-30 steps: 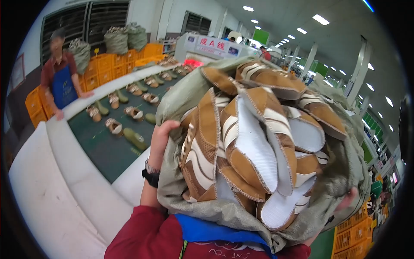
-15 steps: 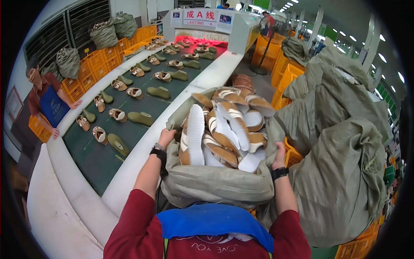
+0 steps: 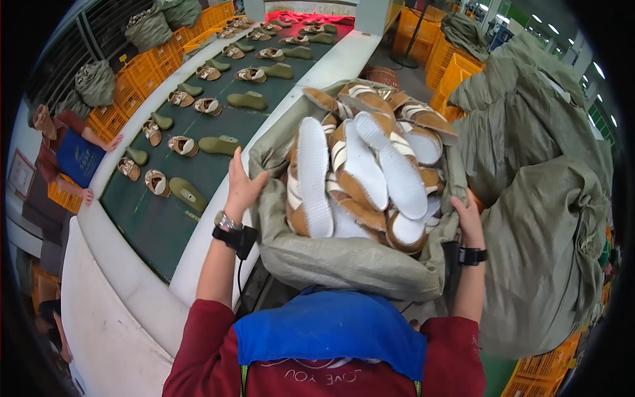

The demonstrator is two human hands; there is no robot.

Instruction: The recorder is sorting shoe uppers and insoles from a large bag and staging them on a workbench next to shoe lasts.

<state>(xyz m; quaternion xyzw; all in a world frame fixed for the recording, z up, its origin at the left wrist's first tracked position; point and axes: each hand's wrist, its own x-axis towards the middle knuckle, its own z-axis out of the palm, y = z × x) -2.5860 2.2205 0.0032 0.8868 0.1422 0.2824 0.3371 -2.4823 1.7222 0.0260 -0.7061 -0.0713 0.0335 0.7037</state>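
Note:
A grey-green woven sack (image 3: 344, 268) stands wide open in front of me, its rim folded outward. Inside lie several brown-and-cream shoe uppers (image 3: 359, 165), many with white undersides (image 3: 313, 178) turned up. My left hand (image 3: 243, 188) is open at the sack's left rim, thumb and fingers spread and nothing in it. My right hand (image 3: 468, 215) rests against the right rim, thumb apart from the upward-pointing fingers, which are partly hidden. Left of the sack, similar shoe uppers (image 3: 183, 145) and green shoe lasts (image 3: 219, 145) lie in rows on a dark green conveyor belt (image 3: 142, 218).
A white ledge (image 3: 284, 109) edges the belt beside the sack. Large grey-green sacks (image 3: 542, 251) crowd my right side, with orange crates (image 3: 539, 367) below. A co-worker (image 3: 76, 155) stands across the belt at the left. More crates (image 3: 139, 79) line the far wall. A fan stand (image 3: 408, 56) stands behind.
My left hand has let go of the sack's rim and opened. My right hand's hold has loosened. The view has tilted downward, and the sack sits higher and further right in it.

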